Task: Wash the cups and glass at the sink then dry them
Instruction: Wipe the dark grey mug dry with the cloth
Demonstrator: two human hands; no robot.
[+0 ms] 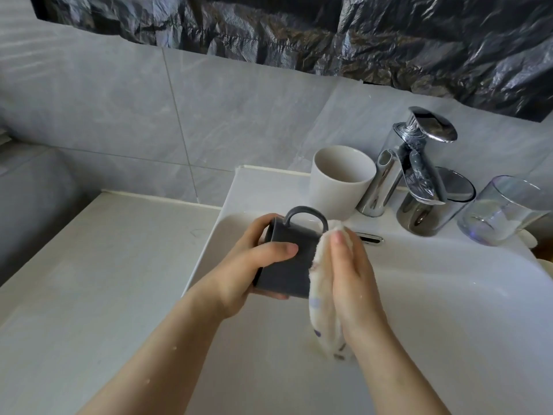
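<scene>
Left grip [254, 274] is clenched round the dark grey mug [287, 256], thumb across the near wall and fingers wrapped behind. The mug lies on its side over the sink basin [434, 310], handle up and mouth to the right. My read: this orientation presents the opening to the other hand and lets drips fall into the basin, not on the surface [89, 280] at left.

Right grip [353, 280] has its fingers extended, pressing a white patterned cloth [323, 310] flat against the mug's mouth end. The thumb is hidden, so I can't say whether it also pinches the cloth. The loose end hangs below the wrist. No water is running that I can see, so I judge this as the drying step on this mug.

Further back on the sink ledge, a white cup [341, 178] stands upright just left of the chrome tap [419, 163]. A clear glass [505, 209] stands right of the tap, with a second tumbler [457, 184] partly hidden behind the tap body. Presumably they're parked there within reach, out of the basin. I can't tell whether they are washed or dried.

Beyond that are grey wall tiles [119, 115] and a crumpled black plastic sheet [299, 25] hanging above them.

Risk: a wet glazed mug held one-handed, so the wrap-around hold makes sense.
</scene>
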